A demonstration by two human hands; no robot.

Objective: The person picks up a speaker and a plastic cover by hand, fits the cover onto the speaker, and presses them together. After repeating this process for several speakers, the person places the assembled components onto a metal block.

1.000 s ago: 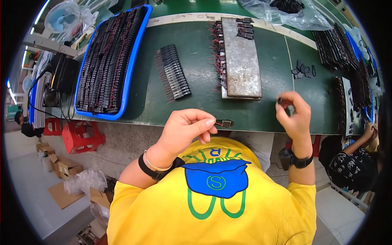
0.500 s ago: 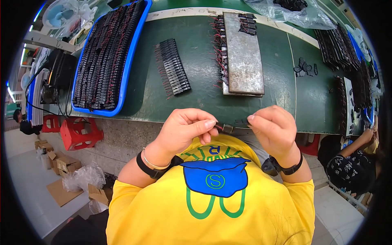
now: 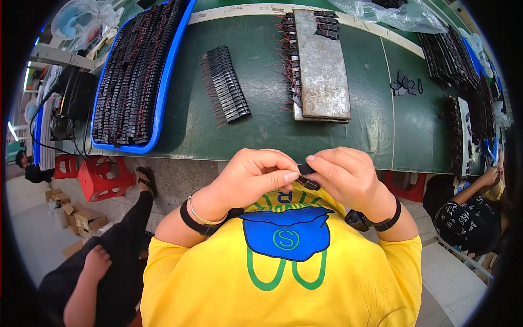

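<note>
My left hand [image 3: 248, 175] and my right hand [image 3: 346, 175] meet close to my chest, just below the front edge of the green table [image 3: 261, 114]. Both pinch one small black part [image 3: 306, 175] between thumbs and fingertips; most of it is hidden by the fingers. A row of similar black parts with red wires [image 3: 224, 84] lies on the table ahead of my left hand. A grey metal plate [image 3: 321, 71] with more wired parts along its left edge sits ahead of my right hand.
A blue tray [image 3: 133, 76] full of black parts stands at the left. More black parts [image 3: 452, 49] lie at the far right, with a few loose pieces [image 3: 404, 85]. A person sits at the right [image 3: 468, 207]; another person's leg [image 3: 117, 245] and red stools [image 3: 101, 177] are at the left.
My right hand came down from the table's right side to my chest and joined the left hand on the small black part. A person's leg has come into view at the lower left.
</note>
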